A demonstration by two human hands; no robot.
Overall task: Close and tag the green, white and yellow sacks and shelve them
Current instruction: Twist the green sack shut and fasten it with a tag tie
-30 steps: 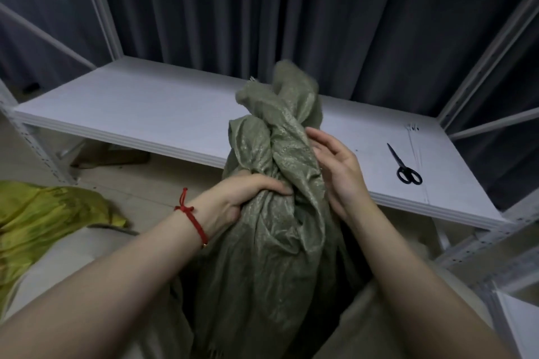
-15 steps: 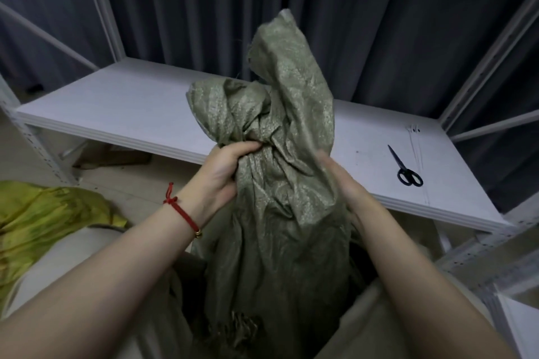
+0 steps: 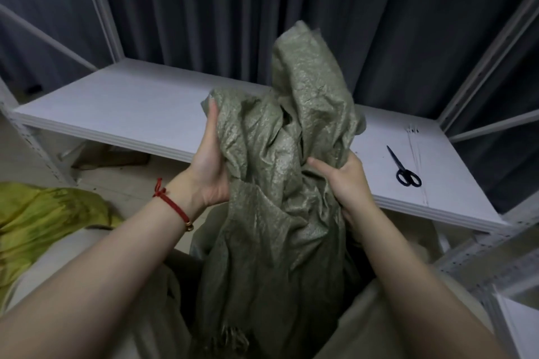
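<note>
A green woven sack (image 3: 280,213) stands upright in front of me, its crumpled top bunched up above the shelf edge. My left hand (image 3: 211,166), with a red cord on the wrist, grips the sack's left flap, fingers up along the fabric. My right hand (image 3: 347,181) clutches the gathered neck on the right side. A yellow sack (image 3: 43,218) lies crumpled on the floor at the left. A pale, whitish sack (image 3: 58,265) shows partly beneath my left forearm.
A white shelf board (image 3: 131,105) runs across behind the sack, with black scissors (image 3: 404,167) and thin ties (image 3: 412,130) lying at its right end. Metal rack uprights (image 3: 99,6) stand at left and right, dark curtains behind. A lower shelf frame (image 3: 481,265) sits at right.
My left hand has shifted from the sack's neck up to its left flap. My right hand has closed on the fabric at the right. The bunched top has spread wider.
</note>
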